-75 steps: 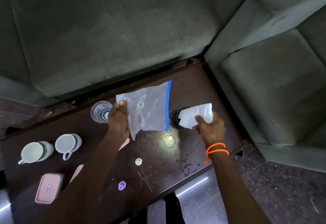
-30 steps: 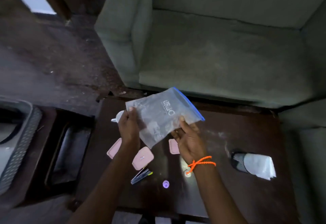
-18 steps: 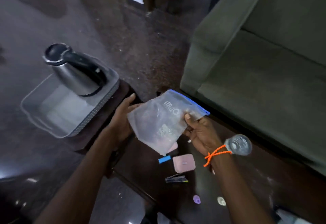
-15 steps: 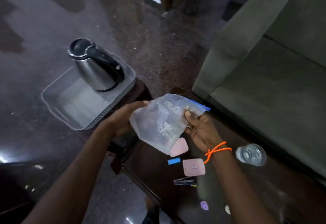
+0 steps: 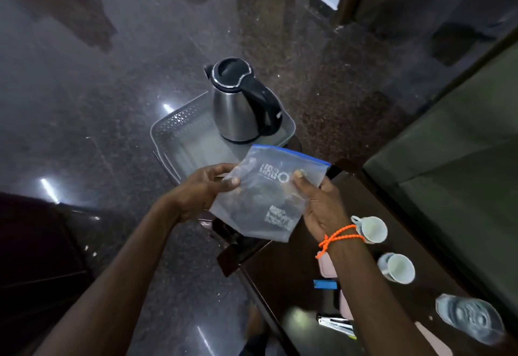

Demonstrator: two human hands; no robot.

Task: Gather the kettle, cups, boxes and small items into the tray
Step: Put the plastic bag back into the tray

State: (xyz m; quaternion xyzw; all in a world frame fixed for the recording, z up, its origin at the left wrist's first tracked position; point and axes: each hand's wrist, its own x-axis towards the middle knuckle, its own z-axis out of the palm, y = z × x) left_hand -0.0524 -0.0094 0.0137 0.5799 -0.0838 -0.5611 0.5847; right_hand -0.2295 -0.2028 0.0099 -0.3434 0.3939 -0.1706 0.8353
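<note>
Here both hands, left hand (image 5: 206, 187) and right hand (image 5: 319, 207), pinch a zip bag (image 5: 266, 193) by its side edges, over the tray's (image 5: 179, 134) near rim. At 12 o'clock the kettle (image 5: 241, 103) fills the tray's far corner, leaving its floor open; the bag's contents are too murky to identify.

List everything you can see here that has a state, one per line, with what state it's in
kettle: upright in the tray, lid shut
tray: holds only the kettle
zip bag: held up in both hands, blue zip edge on top
left hand: gripping the bag's left edge
right hand: gripping the bag's right side
two white cups: on the table, not in the tray
glass: on the table, blurred
</note>
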